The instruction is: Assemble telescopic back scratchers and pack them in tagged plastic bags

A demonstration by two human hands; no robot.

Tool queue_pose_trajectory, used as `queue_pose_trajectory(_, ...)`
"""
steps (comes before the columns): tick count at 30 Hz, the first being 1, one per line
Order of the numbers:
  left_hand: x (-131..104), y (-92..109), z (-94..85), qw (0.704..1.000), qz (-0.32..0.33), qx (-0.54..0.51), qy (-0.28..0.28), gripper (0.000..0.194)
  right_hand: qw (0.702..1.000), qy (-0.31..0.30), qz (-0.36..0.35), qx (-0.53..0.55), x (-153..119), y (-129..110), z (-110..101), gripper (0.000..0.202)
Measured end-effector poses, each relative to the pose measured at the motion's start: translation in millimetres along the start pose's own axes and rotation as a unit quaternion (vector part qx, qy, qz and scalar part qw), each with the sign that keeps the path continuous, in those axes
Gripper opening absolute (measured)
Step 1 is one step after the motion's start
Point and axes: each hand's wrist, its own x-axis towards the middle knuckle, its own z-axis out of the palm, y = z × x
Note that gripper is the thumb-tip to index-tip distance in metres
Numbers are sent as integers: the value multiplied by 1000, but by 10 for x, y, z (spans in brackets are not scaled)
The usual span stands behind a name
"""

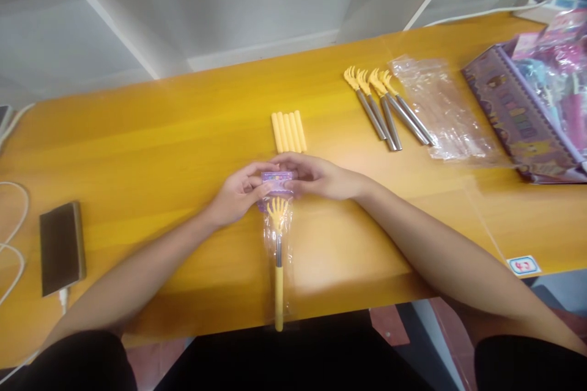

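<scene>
My left hand (pixel 238 193) and my right hand (pixel 321 177) pinch the two sides of a purple card (pixel 277 182) at the top of a clear plastic bag (pixel 270 244). Inside the bag lies a back scratcher (pixel 279 293) with a yellow claw head, a metal rod and a yellow handle, pointing toward me over the table's front edge. Just beyond my fingers, several yellow tubes (pixel 288 131) rest side by side. Farther right are several metal rods with yellow claw heads (pixel 385 110).
Clear bags (pixel 440 110) lie beside a purple box (pixel 518 110) of packaged items at the right. A phone (pixel 62 248) with a white cable is at the left of the wooden table (pixel 137 134). A label (pixel 523 265) is near the front right edge.
</scene>
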Motion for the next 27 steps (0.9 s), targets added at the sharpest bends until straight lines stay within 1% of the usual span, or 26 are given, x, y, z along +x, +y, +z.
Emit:
queue_pose_trajectory(5, 3, 2, -17, 999, -8, 1, -33, 48, 1000, -15, 10, 19, -27, -52, -26, 38)
queue_pose_trajectory(8, 9, -5, -9, 1000, -2, 3, -29, 48, 999, -2, 18, 28, -37, -73, -43, 42)
queue_pose_trajectory(10, 15, -10, 3, 1000, 7, 5, -14, 48, 999, 17, 25, 29, -29, -82, -53, 44)
queue_pose_trajectory(13, 24, -18, 20, 1000, 6, -7, 10, 51, 997, 50, 46, 24, 11, -93, -28, 37)
queue_pose_trajectory(15, 29, -27, 21, 1000, 5, -15, 26, 54, 992, 108, 56, 24, 34, -100, 46, 29)
queue_pose_trajectory(17, 35, -39, 14, 999, 15, -19, 46, 55, 979, 194, 62, 13, 20, -114, 177, 23)
queue_pose_trajectory(18, 39, -44, 8, 998, 25, -21, 55, 54, 970, 231, 70, -3, -10, -125, 263, 23)
queue_pose_trajectory(19, 43, -48, 2, 997, 36, -26, 63, 54, 963, 256, 83, -28, -56, -140, 361, 24)
queue_pose_trajectory(20, 49, -51, -4, 996, 46, -32, 69, 53, 956, 267, 100, -64, -116, -160, 468, 26)
queue_pose_trajectory(22, 60, -53, -10, 994, 62, -44, 73, 51, 944, 259, 132, -158, -261, -208, 700, 29)
queue_pose_trajectory(24, 70, -51, -10, 994, 68, -48, 73, 50, 927, 237, 152, -249, -401, -254, 928, 26)
queue_pose_trajectory(27, 72, -47, -3, 994, 72, -46, 71, 50, 909, 220, 172, -308, -533, -291, 1198, 23)
